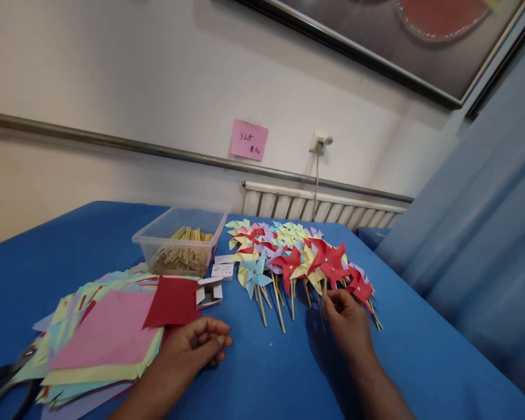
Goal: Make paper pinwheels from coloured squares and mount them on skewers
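- Two hands rest on the blue desk (266,373).
- Right hand (347,321) pinches the wooden stick of a red pinwheel (331,262) between its fingers (332,300), at the near edge of the pile of pinwheels (280,248).
- Left hand (196,344) lies loosely curled, fingers grasping nothing, just beside a red paper square (172,302) atop the stack of coloured paper (100,338).
- Behind the stack: a clear tub of sticks (179,242) and a small open box (210,291).
- Scissors (4,385) lie at the left edge.
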### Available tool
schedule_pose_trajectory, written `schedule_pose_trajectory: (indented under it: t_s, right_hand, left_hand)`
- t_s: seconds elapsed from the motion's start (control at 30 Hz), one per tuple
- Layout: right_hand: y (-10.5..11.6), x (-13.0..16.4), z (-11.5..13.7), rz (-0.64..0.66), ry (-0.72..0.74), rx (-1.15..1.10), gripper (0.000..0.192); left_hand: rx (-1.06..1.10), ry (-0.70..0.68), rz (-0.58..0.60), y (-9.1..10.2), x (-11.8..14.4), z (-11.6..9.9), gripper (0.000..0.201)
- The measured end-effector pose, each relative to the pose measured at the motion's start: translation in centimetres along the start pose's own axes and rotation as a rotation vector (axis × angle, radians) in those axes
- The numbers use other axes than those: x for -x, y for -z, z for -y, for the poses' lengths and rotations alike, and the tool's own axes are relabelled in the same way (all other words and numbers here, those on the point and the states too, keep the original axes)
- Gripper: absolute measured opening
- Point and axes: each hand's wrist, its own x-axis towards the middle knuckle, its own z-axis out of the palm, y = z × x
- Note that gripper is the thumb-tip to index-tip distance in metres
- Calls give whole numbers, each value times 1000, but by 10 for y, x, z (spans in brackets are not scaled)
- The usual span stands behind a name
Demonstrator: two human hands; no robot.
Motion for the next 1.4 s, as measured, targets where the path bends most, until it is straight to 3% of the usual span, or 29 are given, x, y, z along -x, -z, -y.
schedule_pose_trajectory:
  t_s: [0.1, 0.33, 0.57, 0.77, 0.93, 1.17, 1.4]
  right_hand:
    - [-17, 13, 10, 116, 38, -88, 27]
    - [-50, 35, 32, 327, 88, -128, 19]
    - [-65, 34, 40, 300, 63, -180, 20]
    - [-77, 48, 50, 363, 76, -223, 18]
    - [-77, 38, 40, 264, -24, -354, 21]
    - [-69, 14, 23, 150, -64, -348, 27]
    - [-69, 23, 29, 334, -89, -459, 24]
  left_hand:
    - [15, -26, -26, -1, -1, 4, 28]
    - [-4, -37, 79, 3, -2, 10, 23]
    - [-9, -20, 50, -2, 6, 1, 22]
    - [-2, -27, 57, -3, 5, 0, 21]
    - [-2, -13, 66, -2, 6, 2, 19]
    - [-31, -28, 106, 0, 0, 13, 16]
    - [-49, -44, 128, 0, 3, 11, 15]
